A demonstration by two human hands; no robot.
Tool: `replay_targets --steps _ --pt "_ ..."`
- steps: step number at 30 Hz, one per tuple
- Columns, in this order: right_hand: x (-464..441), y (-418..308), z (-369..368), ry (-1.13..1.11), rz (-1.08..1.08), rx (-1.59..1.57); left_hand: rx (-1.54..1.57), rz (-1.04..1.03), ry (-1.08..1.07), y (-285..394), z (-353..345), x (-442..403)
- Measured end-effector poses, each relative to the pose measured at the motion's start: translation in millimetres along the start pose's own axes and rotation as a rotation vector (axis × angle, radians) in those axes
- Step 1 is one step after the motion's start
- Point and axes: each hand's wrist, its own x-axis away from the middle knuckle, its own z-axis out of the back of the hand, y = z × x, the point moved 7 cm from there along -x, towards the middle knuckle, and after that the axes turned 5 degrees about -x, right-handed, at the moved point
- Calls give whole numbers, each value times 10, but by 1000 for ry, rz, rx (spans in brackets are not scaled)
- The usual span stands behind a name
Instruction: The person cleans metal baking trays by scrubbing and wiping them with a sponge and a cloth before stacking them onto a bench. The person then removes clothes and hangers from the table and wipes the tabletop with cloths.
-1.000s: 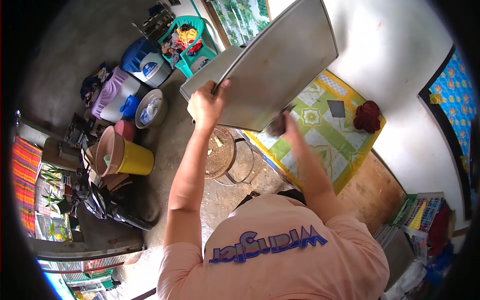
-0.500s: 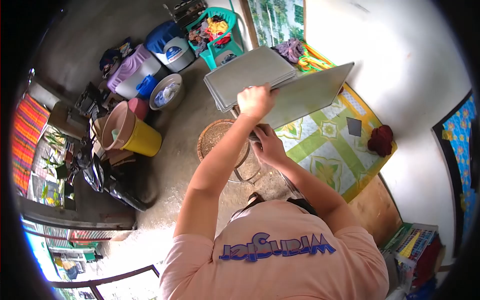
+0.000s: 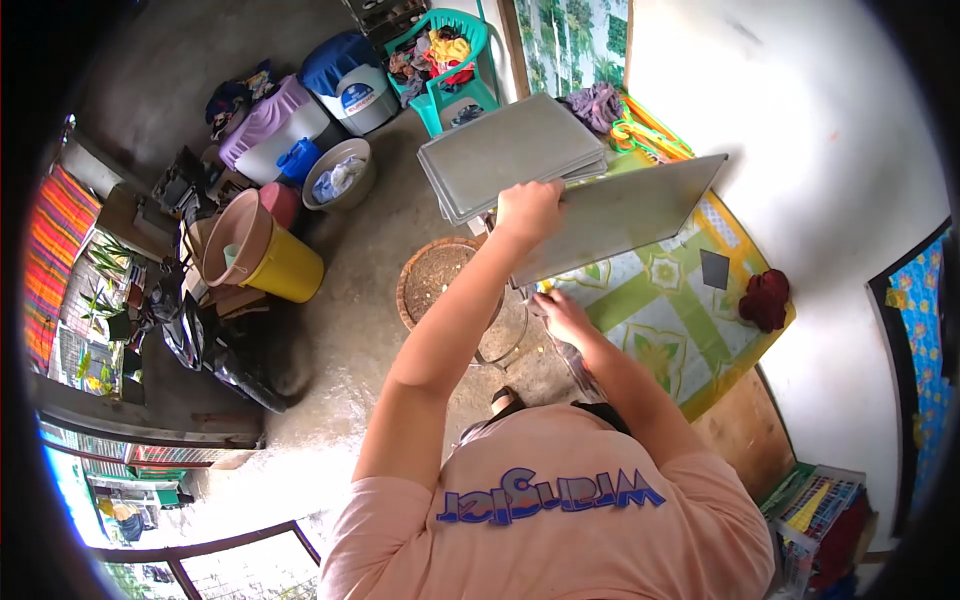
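My left hand is closed on the near-left edge of a flat grey metal tray, which it holds tilted up on its side. Lower down, my right hand has its fingers closed near the tray's bottom corner. Something small with yellow and greyish parts shows at those fingertips, too unclear to name. Just beyond my left hand lies a stack of similar grey trays; what holds the stack up is mostly hidden. A round stool with a brown rim and speckled top stands below my left forearm.
A table with a green and yellow patterned cover is at the right, with a dark red cloth and hangers on it. A yellow bucket, a basin and a green chair stand left and behind.
My right hand has come off the tray's lower corner and moved down and right. The tray, still in my left hand, has shifted slightly right and down in view.
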Motion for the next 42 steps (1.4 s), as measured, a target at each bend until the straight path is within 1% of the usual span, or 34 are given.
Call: replay_targets --steps 1,2,3,4,5,6,7,8,10,13,14,16,17,19,20,22,24,26,29,32,33,36,37,40,42 --pt "92 100 131 101 -12 -47 -21 -46 10 13 -6 65" --pt "180 220 272 202 -28 -92 -26 -39 34 -20 3 122" --pt "281 343 501 264 -149 -348 -28 -32 57 -45 48 187" --pt "265 753 520 346 -135 -326 -31 -28 78 -74 108 254" --pt "393 875 747 312 -322 -598 -51 -39 118 -103 231 331" --pt "464 1139 881 445 -288 -588 -71 -51 157 -152 363 398" --pt "586 1318 1030 550 -306 -589 -108 -75 211 -227 464 445" --pt "685 1461 1125 582 -374 -742 -122 -85 271 -300 606 502" --pt "918 1151 1434 645 -539 -1186 -188 -79 356 -473 834 542" --pt "931 1056 1550 724 -572 -1294 -270 -113 487 -764 949 491" --pt "873 998 1547 706 -537 -1307 -288 -125 526 -866 882 449" --pt "723 824 1524 669 -464 -1333 -341 -128 587 -1012 666 393" --pt "655 727 1479 635 -451 -1378 -375 -121 609 -1090 501 358" --pt "535 641 1347 599 -463 -1343 -424 -124 624 -1275 117 283" --pt "497 526 1322 567 -459 -1345 -451 -134 666 -1349 -63 271" --pt "466 350 1297 553 -504 -1381 -359 -39 561 -1501 -395 243" --pt "423 294 1201 536 -530 -1422 -306 128 329 -1601 -697 190" --pt "393 341 1078 521 -538 -1466 -313 114 350 -1562 -881 151" --pt "424 330 993 496 -579 -1423 -299 140 267 -1685 -1435 -23" --pt "466 432 838 489 -566 -1413 -325 125 273 -1735 -1735 -259" --pt "493 471 799 490 -580 -1444 -197 244 -7 -1789 -1805 -403" --pt "588 522 747 567 -638 -1476 -258 264 -197 -1767 -1586 -619" --pt "614 520 752 598 -652 -1481 -220 244 -325 -1731 -1489 -656" --pt "642 510 751 667 -686 -1468 -156 180 -88 -1559 -1442 -701" --pt "617 504 750 693 -697 -1420 106 197 -165 -1307 -1527 -508"
